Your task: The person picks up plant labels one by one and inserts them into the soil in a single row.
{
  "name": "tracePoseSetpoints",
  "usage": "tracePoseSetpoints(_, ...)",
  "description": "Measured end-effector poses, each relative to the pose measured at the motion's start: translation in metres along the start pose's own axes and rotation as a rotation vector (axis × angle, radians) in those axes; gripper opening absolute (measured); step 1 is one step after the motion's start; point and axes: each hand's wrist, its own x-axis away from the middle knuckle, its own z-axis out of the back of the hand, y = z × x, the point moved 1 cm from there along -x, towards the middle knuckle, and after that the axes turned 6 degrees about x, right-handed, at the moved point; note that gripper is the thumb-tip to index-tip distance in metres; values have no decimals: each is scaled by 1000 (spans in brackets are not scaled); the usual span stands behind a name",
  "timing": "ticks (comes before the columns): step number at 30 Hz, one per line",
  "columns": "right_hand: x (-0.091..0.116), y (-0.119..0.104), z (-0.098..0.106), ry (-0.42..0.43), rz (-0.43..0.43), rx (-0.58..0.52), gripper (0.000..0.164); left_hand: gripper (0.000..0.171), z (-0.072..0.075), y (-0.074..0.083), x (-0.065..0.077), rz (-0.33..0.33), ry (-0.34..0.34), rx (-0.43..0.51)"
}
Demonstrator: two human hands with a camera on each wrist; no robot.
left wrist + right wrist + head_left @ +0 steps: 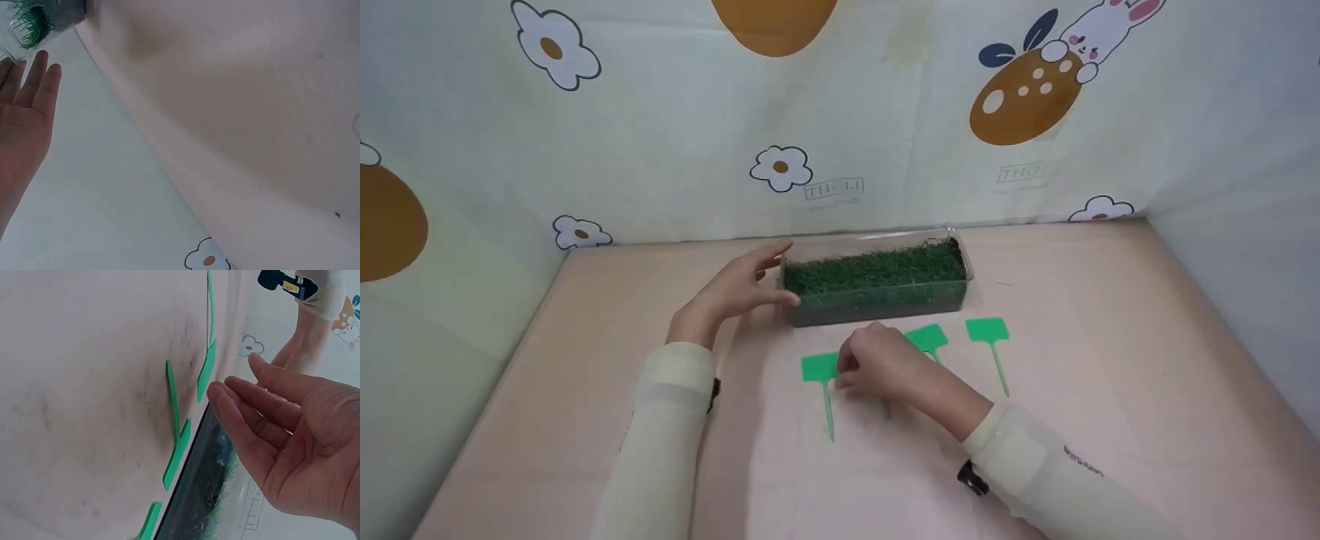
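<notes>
A clear plastic box [877, 306] of green grass [877, 270] stands at the back of the table. Around its left end my left hand [735, 286] is spread, thumb at the near corner and fingers towards the far side. Those fingers look straight beside the box end in the left wrist view. Over the table in front of the box, my right hand [885, 364] has loosely bent fingers with nothing between them. Its fingertips are right by the left green plant label [819, 367]. A middle plant label [928, 339], partly hidden by this hand, and a right plant label [987, 330] lie beyond.
A pale pink cover [1095, 360] lies over the table. White cloth [660, 135] printed with flowers and a rabbit rises close behind the box, with more cloth along both sides. A black wrist device [973, 478] sits under the right sleeve.
</notes>
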Motion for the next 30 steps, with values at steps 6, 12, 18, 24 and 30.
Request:
tracePoseSetpoints(6,-1,-5,-3,-21,-13,-8,13,95,0,-1,1,-1,3,-1)
tracePoseSetpoints(12,-4,-8,-5,-32,1,-3,12,95,1,0,2,3,-3,-8)
tracePoseSetpoints(18,-5,-11,-9,-38,31,20,11,95,1,1,3,-5,-5,-16)
tracePoseSetpoints(24,-6,-14,-12,-37,41,28,11,96,2,1,2,-14,-2,-35)
tracePoseSetpoints(30,-8,-16,-16,-27,37,64,13,95,2,2,2,-6,-2,-35)
